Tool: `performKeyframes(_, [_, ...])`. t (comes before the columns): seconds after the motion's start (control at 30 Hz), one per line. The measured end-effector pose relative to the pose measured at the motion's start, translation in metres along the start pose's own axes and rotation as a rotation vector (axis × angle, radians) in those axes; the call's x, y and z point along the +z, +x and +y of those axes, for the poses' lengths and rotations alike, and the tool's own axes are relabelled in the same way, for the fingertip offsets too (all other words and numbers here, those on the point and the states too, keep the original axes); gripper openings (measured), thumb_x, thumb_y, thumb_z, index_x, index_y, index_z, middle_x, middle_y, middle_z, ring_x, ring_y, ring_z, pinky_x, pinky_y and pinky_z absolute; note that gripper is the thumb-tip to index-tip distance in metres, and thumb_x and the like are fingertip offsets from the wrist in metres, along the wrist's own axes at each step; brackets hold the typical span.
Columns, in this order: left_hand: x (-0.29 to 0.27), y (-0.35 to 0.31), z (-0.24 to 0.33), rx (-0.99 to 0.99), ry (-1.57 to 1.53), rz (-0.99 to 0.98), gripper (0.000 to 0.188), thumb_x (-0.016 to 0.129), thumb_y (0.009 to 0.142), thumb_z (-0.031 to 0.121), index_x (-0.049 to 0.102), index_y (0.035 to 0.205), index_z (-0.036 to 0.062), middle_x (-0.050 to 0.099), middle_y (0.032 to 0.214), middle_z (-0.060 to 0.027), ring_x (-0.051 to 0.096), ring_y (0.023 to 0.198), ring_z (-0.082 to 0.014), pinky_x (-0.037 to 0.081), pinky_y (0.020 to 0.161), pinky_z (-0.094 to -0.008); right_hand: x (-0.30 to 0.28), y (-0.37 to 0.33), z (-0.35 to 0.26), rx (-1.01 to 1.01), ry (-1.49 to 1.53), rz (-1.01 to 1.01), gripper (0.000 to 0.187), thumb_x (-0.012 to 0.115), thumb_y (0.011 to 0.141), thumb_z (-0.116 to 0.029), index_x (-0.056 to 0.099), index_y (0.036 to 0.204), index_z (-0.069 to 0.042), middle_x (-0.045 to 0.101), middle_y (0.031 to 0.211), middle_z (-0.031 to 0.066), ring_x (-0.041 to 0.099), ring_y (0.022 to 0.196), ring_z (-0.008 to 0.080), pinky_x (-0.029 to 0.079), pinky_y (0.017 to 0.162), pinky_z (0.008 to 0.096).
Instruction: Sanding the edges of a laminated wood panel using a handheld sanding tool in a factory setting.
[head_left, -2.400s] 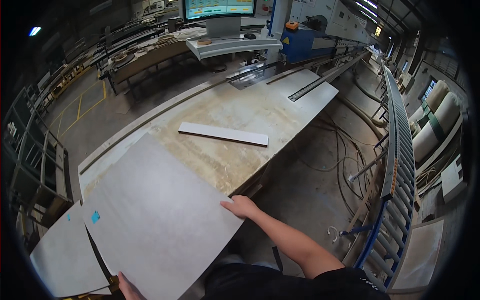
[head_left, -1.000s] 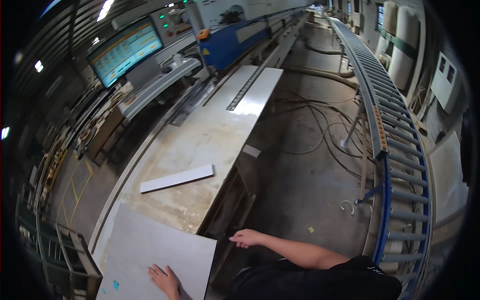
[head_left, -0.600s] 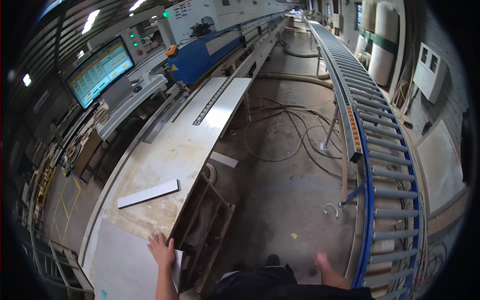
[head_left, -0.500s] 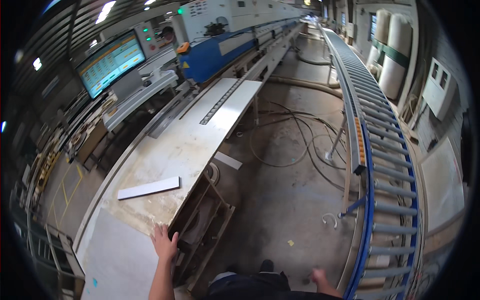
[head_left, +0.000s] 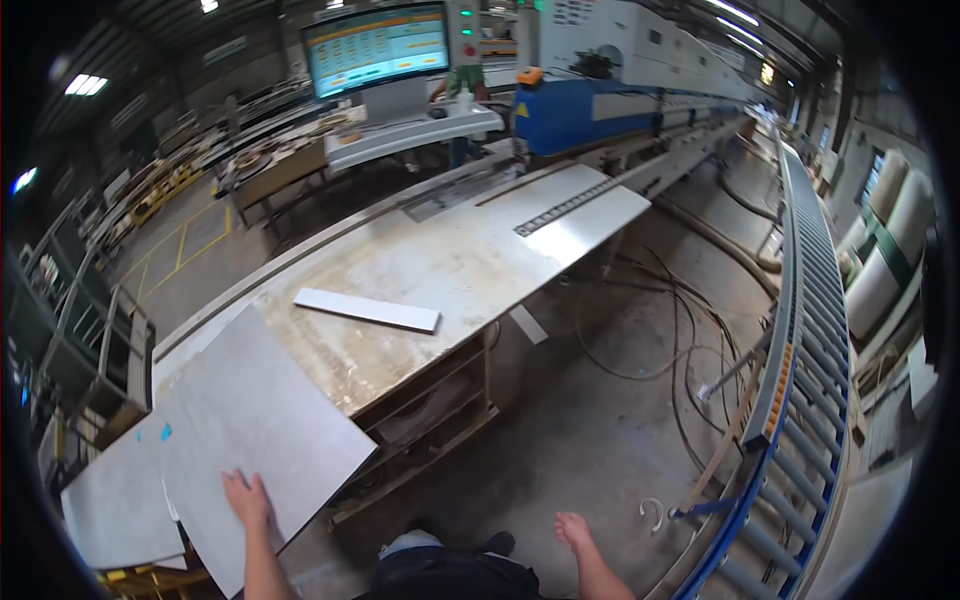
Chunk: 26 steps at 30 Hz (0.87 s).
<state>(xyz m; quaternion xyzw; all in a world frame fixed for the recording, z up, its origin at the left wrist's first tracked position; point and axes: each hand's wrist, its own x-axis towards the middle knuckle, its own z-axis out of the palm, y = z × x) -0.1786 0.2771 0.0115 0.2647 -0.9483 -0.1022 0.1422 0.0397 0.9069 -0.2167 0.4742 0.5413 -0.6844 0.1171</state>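
My left hand [head_left: 248,500] rests on, or just over, a large grey panel [head_left: 265,400], its fingers apart and nothing in them. The panel lies at the near end of a long, worn white worktable [head_left: 400,255], its right corner jutting past the table edge. Beyond it on the table is a narrow white strip of board [head_left: 367,310], lying flat and touched by neither hand. Over the floor to the right of my body hangs my right hand [head_left: 573,530], fingers curled in, with no object showing in it.
A blue-framed roller conveyor [head_left: 800,460] runs along the right. A long white-and-blue machine [head_left: 590,115] stands beyond the table, near a lit screen [head_left: 378,48]. Cables [head_left: 680,340] and a white hook-shaped piece [head_left: 652,515] lie on the floor. Shelving [head_left: 430,430] sits beneath the table.
The view has swung left, showing more of the grey panel and a second sheet beside it. My left hand has moved from the panel's edge area further onto it. My right hand has come up.
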Motion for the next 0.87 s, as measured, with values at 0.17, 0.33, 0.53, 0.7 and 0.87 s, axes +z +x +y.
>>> performKeyframes(0.17, [-0.038,-0.013,-0.136,-0.397,0.182,0.066,0.065,0.058,0.093,0.042,0.046,0.141,-0.001,0.039,0.149,-0.0267,0.034,0.14,-0.0397,0.027,0.116,-0.0468,0.098,-0.023,-0.129,-0.202,-0.164,-0.15,0.03,0.062,0.097,-0.032,0.065,0.109,-0.005,0.067,0.089,0.0027,0.058,0.068,0.0087,0.051,0.06,0.0246])
performKeyframes(0.33, [-0.062,-0.017,-0.194,-0.716,0.025,0.038,0.07,0.05,0.096,0.053,0.042,0.145,0.0048,0.036,0.152,-0.0223,0.039,0.137,-0.0394,0.035,0.111,-0.0455,0.241,-0.08,-0.198,-0.392,-0.327,-0.425,0.033,0.061,0.097,-0.033,0.066,0.111,-0.004,0.068,0.094,0.0033,0.059,0.078,0.0104,0.05,0.071,0.0253])
performKeyframes(0.53, [-0.093,-0.009,-0.193,-0.725,-0.094,-0.113,0.061,0.052,0.095,0.052,0.05,0.137,0.0079,0.065,0.121,-0.0222,0.059,0.114,-0.0411,0.047,0.094,-0.0479,0.386,-0.164,-0.243,-0.764,-0.778,-0.406,0.049,0.06,0.094,-0.04,0.061,0.124,-0.001,0.066,0.115,0.024,0.064,0.109,0.0348,0.049,0.093,0.0378])
performKeyframes(0.7, [-0.078,0.008,-0.209,-0.653,-0.165,-0.078,0.079,0.054,0.093,0.054,0.031,0.15,0.0053,0.06,0.126,-0.0271,0.057,0.116,-0.0435,0.046,0.098,-0.0478,0.428,-0.173,-0.255,-0.913,-0.979,-0.252,0.055,0.063,0.088,-0.045,0.061,0.12,0.0,0.066,0.109,0.0269,0.062,0.108,0.0413,0.049,0.093,0.0443])
performKeyframes(0.87, [-0.069,0.027,-0.22,-0.702,-0.175,-0.128,0.084,0.055,0.091,0.057,0.026,0.153,0.0078,0.059,0.128,-0.0268,0.056,0.118,-0.0437,0.045,0.099,-0.0479,0.45,-0.16,-0.27,-0.755,-1.165,-0.196,0.062,0.063,0.088,-0.05,0.059,0.127,-0.002,0.066,0.114,0.0268,0.062,0.111,0.041,0.048,0.096,0.0445])
